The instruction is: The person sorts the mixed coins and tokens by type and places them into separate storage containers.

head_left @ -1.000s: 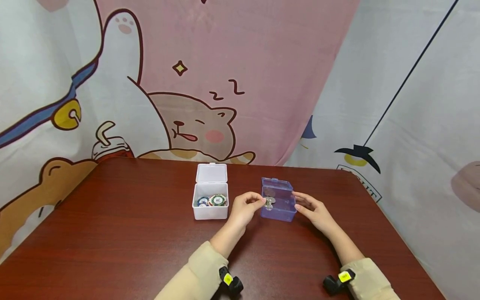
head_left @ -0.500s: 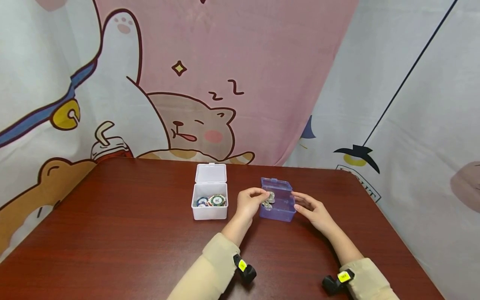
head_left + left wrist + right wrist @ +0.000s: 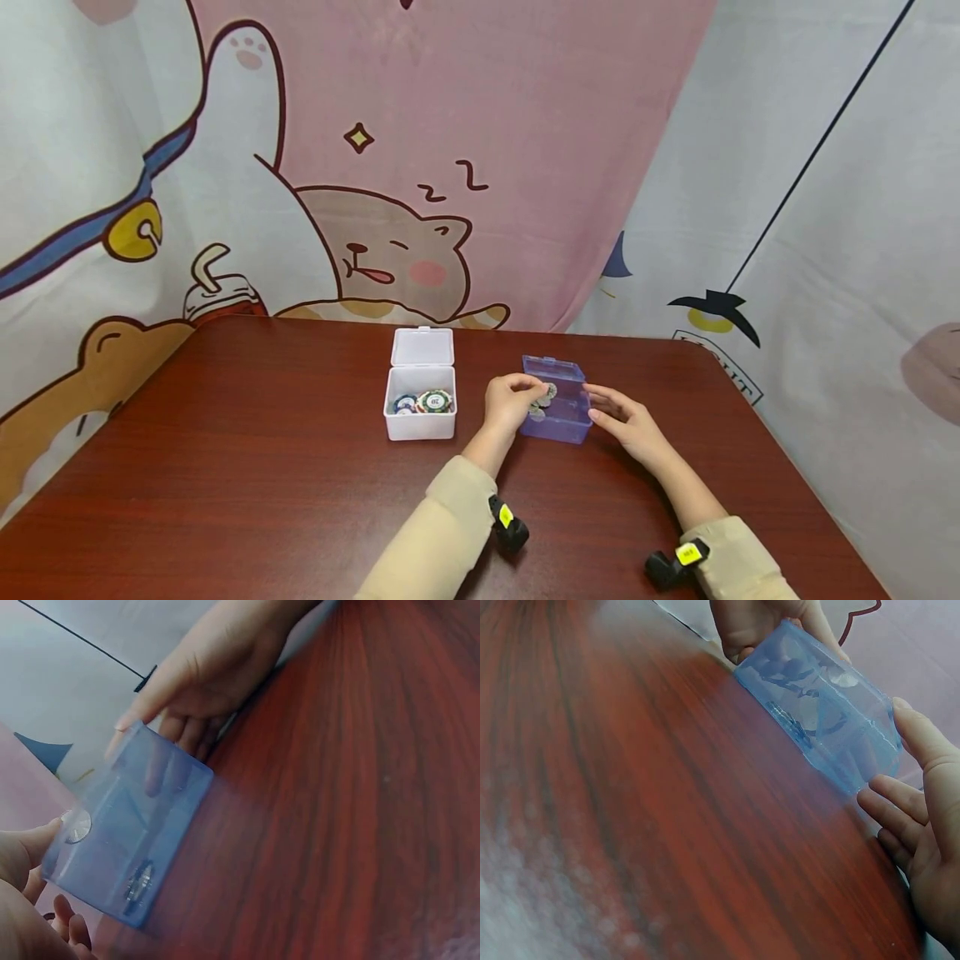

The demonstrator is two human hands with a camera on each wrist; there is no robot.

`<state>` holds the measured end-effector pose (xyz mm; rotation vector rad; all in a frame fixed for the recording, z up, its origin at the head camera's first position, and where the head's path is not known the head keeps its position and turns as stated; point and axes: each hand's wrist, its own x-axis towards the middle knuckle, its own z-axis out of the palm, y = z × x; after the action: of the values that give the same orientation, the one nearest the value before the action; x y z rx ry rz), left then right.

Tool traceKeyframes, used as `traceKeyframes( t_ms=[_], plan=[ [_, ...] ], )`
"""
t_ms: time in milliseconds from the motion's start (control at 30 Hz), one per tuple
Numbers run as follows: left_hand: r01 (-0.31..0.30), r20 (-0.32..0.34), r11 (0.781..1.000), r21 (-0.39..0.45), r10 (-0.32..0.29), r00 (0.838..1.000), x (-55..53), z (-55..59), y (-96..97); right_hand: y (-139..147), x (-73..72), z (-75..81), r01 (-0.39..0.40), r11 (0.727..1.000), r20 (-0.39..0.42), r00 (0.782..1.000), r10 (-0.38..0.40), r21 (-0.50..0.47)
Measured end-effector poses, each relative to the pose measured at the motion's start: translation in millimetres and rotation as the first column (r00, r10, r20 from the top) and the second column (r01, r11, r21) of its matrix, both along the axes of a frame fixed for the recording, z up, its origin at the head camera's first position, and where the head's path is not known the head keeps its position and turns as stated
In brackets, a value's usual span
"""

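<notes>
A small translucent blue-purple box with its lid raised stands on the table. My left hand is over its left side, pinching a round silver coin between thumb and fingertips at the rim. Inside the box, several silver coins lie near the left end, seen through the wall. My right hand touches the box's right end, its thumb at the upper corner and its fingers fairly straight along the outer wall.
Left of the blue box stands a white box, lid up, holding several poker chips. Both boxes rest on a dark red wooden table. A printed cartoon curtain hangs behind the table's far edge.
My left hand has shifted right and slightly up over the blue box, with a coin at its fingertips. The right hand and both boxes have stayed in place.
</notes>
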<state>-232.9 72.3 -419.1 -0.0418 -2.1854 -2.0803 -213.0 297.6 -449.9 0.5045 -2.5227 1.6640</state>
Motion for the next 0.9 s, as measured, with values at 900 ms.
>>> traceKeyframes(
  t_ms=[900],
  plan=[
    [-0.027, -0.119, 0.994, -0.106, 0.014, 0.993, -0.1, -10.7, -2.4, -0.7, -0.6, -0.4, -0.006, 1.000, -0.024, 1.000, 0.006, 0.004]
  ],
)
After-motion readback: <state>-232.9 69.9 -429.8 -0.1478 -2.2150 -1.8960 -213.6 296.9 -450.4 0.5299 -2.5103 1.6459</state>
